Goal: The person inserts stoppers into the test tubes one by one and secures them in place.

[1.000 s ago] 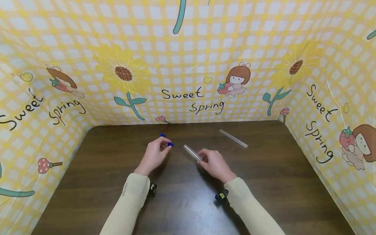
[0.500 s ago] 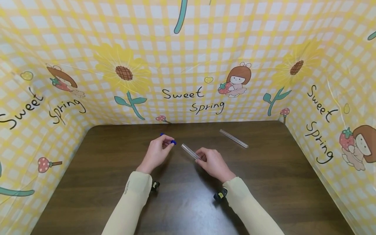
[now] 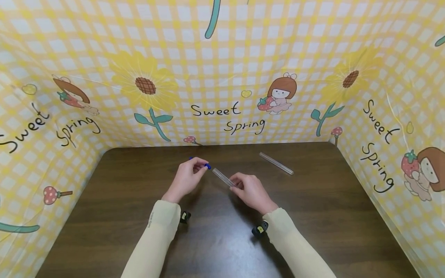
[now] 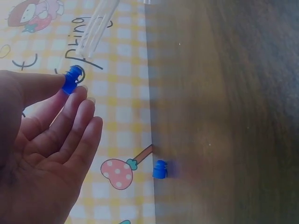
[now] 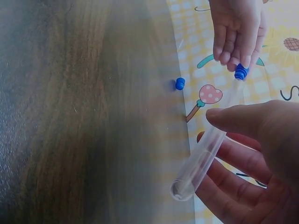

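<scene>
My left hand (image 3: 187,175) pinches a small blue stopper (image 4: 72,79) between thumb and forefinger, its ridged end pointing at a clear test tube (image 5: 205,154). My right hand (image 3: 252,190) holds that tube between thumb and fingers, tilted with its mouth toward the left hand. In the head view a narrow gap shows between stopper and tube mouth. The rounded bottom of the tube sticks out past my right fingers in the right wrist view. A second blue stopper (image 4: 160,169) stands on the table behind the left hand, mostly hidden in the head view.
Another clear test tube (image 3: 276,163) lies slantwise on the dark wooden table (image 3: 313,216), beyond the right hand. A yellow checked cloth (image 3: 215,77) with printed figures rises along the back and both sides of the table.
The left hand with its stopper has moved right and slightly away. The right hand has brought the test tube a little left and up, so stopper and tube mouth are closer together.
</scene>
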The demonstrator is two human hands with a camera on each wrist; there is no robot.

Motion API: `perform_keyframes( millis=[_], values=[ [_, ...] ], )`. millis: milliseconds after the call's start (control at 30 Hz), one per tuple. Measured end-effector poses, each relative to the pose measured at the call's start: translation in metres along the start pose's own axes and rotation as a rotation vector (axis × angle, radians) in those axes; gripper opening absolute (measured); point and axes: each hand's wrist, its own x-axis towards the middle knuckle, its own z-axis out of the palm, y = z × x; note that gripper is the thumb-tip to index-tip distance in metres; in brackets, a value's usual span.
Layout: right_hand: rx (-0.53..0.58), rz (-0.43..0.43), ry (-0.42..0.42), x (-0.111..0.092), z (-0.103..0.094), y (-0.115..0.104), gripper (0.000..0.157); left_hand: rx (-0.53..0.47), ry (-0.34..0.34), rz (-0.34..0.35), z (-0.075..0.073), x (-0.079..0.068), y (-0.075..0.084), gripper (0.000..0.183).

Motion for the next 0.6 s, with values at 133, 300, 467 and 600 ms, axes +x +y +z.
perform_keyframes(
  millis=[133,300,467,600],
  values=[
    [-0.002,0.011,-0.007,0.0012,-0.0003,0.0004,0.021,0.001,-0.006,-0.001,-0.0003,0.0017,0.0011,0.016],
    [0.013,0.005,0.002,0.0014,-0.0014,-0.0008,0.02,0.006,-0.011,0.018,0.0003,0.0036,0.003,0.017],
    [0.03,-0.01,0.005,0.0016,-0.0027,-0.0011,0.019,0.013,-0.02,0.008,0.0008,0.0047,0.0062,0.017],
    [0.028,-0.014,0.001,0.0014,-0.0027,-0.0007,0.019,0.007,-0.027,0.004,0.002,0.0054,0.0066,0.017]
  ],
)
